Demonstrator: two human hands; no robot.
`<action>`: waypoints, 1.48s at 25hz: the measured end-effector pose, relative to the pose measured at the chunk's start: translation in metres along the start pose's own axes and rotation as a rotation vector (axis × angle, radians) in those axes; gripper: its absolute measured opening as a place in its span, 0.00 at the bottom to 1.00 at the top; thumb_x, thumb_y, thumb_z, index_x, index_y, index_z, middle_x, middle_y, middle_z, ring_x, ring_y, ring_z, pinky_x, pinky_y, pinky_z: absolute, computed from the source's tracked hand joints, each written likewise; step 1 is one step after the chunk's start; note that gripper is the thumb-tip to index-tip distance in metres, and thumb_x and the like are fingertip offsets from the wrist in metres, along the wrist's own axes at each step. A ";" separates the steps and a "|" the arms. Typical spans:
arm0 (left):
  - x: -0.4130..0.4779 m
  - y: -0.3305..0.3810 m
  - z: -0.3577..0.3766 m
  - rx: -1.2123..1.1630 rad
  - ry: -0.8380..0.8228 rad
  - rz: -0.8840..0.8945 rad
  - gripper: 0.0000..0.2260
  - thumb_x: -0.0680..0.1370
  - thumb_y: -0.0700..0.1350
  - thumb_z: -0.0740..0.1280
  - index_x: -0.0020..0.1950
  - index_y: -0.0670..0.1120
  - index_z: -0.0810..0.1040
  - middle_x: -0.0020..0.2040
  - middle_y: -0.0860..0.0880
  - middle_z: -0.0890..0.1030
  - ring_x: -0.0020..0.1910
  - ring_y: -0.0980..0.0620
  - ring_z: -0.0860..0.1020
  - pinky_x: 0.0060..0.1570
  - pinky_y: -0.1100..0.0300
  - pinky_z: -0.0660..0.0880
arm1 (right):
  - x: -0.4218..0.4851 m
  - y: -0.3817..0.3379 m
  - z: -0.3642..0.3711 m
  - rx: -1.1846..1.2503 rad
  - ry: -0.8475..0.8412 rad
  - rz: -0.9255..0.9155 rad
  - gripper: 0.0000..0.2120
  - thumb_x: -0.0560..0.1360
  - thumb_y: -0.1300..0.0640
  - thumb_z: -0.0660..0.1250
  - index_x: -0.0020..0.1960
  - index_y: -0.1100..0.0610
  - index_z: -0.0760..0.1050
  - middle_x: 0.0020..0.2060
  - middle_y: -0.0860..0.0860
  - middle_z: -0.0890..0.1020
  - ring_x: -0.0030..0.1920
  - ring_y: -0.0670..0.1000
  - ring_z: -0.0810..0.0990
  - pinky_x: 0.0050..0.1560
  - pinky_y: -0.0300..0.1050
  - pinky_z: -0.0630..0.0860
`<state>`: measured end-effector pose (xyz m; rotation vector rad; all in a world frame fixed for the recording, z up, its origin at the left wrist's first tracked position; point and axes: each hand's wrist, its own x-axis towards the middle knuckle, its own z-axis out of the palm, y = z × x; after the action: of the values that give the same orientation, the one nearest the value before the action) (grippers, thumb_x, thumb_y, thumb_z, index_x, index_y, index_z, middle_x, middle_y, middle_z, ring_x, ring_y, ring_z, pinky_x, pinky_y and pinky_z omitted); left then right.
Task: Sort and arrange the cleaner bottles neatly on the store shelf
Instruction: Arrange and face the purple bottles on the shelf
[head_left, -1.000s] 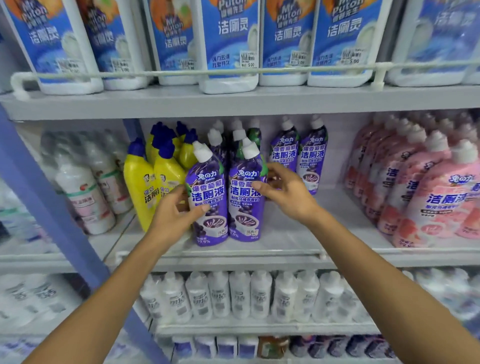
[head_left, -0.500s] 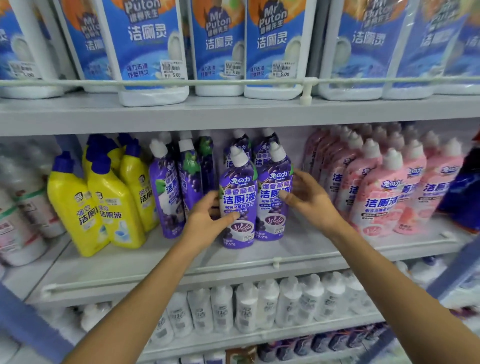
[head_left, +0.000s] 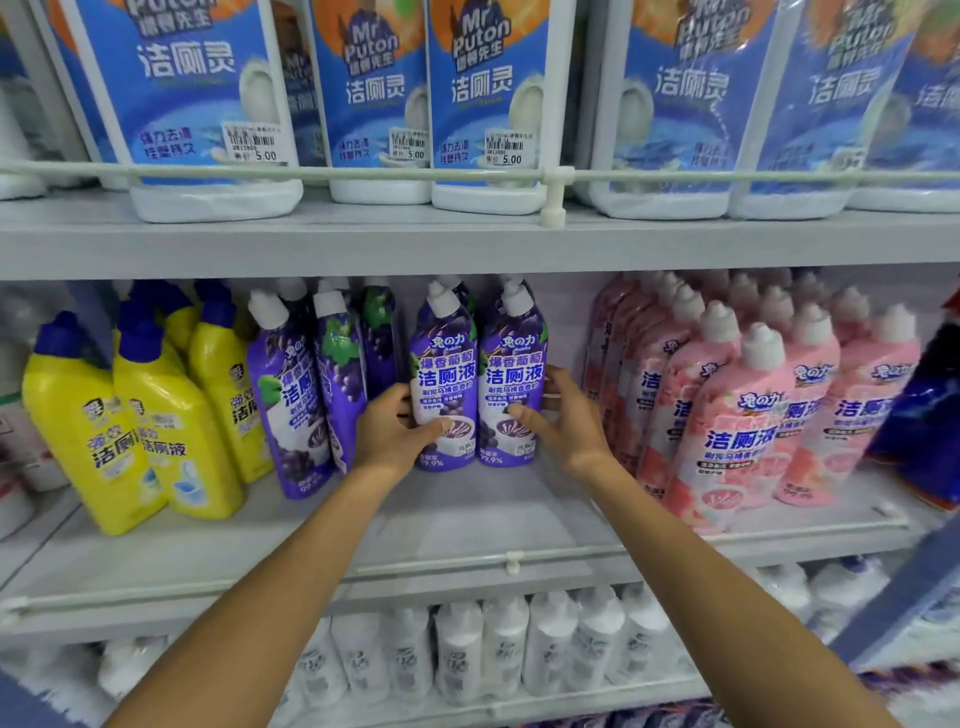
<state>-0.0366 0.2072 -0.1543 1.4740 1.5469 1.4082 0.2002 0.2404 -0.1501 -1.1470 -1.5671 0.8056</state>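
Two purple cleaner bottles with white caps stand upright side by side on the middle shelf (head_left: 467, 525). My left hand (head_left: 395, 434) grips the left purple bottle (head_left: 444, 364) from its left side, thumb across the label. My right hand (head_left: 563, 418) grips the right purple bottle (head_left: 514, 364) from its right side. The pair sits deep on the shelf, in front of more purple bottles. Other purple bottles (head_left: 291, 405) lean to the left of my hands.
Yellow bottles with blue caps (head_left: 156, 431) fill the shelf's left part, pink bottles (head_left: 743, 426) its right. A rail (head_left: 511, 564) runs along the front edge. Big blue-labelled white jugs (head_left: 493, 104) stand on the shelf above, white bottles (head_left: 509, 644) below.
Both hands have carried the two purple bottles rightward along the shelf and pushed them further back. The camera view has shifted right and closer.
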 end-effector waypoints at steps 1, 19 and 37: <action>0.003 -0.001 0.004 -0.002 0.025 -0.006 0.20 0.69 0.38 0.80 0.58 0.42 0.79 0.51 0.45 0.86 0.46 0.50 0.85 0.46 0.52 0.83 | 0.006 0.002 0.000 -0.009 0.016 -0.021 0.28 0.72 0.59 0.79 0.69 0.58 0.72 0.55 0.48 0.83 0.51 0.44 0.83 0.46 0.34 0.81; 0.021 -0.008 0.029 -0.013 0.117 0.020 0.18 0.72 0.42 0.79 0.59 0.43 0.78 0.50 0.49 0.86 0.44 0.56 0.86 0.43 0.59 0.83 | 0.044 0.026 -0.002 -0.036 0.013 -0.063 0.28 0.72 0.56 0.80 0.68 0.55 0.74 0.51 0.46 0.84 0.47 0.34 0.83 0.44 0.32 0.80; -0.053 0.025 -0.098 -0.017 0.018 0.051 0.22 0.75 0.35 0.75 0.67 0.41 0.76 0.55 0.44 0.84 0.49 0.58 0.84 0.54 0.65 0.79 | -0.018 -0.012 -0.005 -0.076 -0.109 -0.095 0.43 0.65 0.35 0.78 0.75 0.45 0.69 0.68 0.47 0.77 0.63 0.46 0.80 0.61 0.55 0.81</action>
<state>-0.1057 0.1244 -0.1171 1.5039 1.5142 1.4635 0.2022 0.2190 -0.1437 -1.0890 -1.7429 0.7617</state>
